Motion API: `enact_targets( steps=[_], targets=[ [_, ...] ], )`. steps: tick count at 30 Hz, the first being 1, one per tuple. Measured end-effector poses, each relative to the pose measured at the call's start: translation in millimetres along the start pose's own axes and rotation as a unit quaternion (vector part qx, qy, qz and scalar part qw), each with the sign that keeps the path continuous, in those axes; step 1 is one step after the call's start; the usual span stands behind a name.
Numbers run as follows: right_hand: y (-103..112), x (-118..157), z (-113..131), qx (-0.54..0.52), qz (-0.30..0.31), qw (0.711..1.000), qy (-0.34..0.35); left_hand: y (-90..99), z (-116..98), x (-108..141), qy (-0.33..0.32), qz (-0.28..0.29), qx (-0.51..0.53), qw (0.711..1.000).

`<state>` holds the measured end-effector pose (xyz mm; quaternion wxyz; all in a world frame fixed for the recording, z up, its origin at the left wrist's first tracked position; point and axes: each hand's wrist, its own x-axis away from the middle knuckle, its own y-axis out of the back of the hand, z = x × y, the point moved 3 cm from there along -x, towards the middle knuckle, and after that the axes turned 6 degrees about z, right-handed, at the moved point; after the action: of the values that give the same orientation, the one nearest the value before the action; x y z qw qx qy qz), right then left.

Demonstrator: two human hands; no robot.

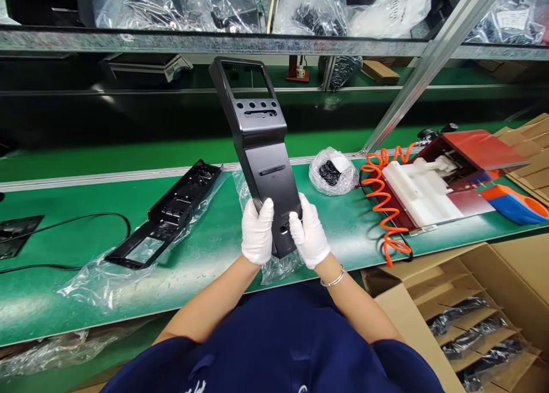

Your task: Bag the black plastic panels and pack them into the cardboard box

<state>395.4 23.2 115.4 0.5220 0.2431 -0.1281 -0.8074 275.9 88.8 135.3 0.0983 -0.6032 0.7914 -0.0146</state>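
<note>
your gloved left hand (258, 233) and right hand (309, 233) pinch the lower end of the black windowed housing (266, 158) at its 9 and 3 o'clock edges, thumbs on its front, other fingers largely hidden. from your grip it rises toward 11 o'clock, above the green workbench (343, 247).

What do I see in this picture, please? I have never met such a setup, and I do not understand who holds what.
There is no robot here. This single picture comes from a head-worn camera, looking forward and down. The white-gloved left hand and right hand together hold a tilted black housing; their grip is near its lower end. On the green bench, to the left, another black part lies on clear plastic. To the right are a clear bag, an orange coiled hose and a red-and-white machine.
</note>
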Motion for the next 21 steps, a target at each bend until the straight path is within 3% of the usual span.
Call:
enact_targets(
  steps=[3, 6, 9, 13, 16, 21],
  targets=[
    [12, -5, 2, -0.156, 0.019, 0.987, -0.032, -2.1, -4, -5, 0.005, 0.019, 0.005, 1.000],
    [21, -8, 5, -0.276, 0.009, 0.958, -0.074, -6.0, -7, -11, -0.054, 0.054, -0.027, 0.997],
    [22, -8, 6, -0.243, -0.067, 0.963, -0.096, -14.9, -4, -11, -0.116, 0.127, -0.086, 0.981],
    [17, -5, 7, -0.183, -0.145, 0.969, -0.079, -22.4, 8, -6, -0.053, 0.151, -0.168, 0.973],
    [17, -4, 10, -0.153, -0.163, 0.973, -0.062, -24.1, 11, -5, -0.039, 0.144, -0.183, 0.972],
    [19, -7, 11, -0.140, -0.161, 0.975, -0.063, -25.7, 10, -8, -0.095, 0.137, -0.193, 0.967]
  ],
)
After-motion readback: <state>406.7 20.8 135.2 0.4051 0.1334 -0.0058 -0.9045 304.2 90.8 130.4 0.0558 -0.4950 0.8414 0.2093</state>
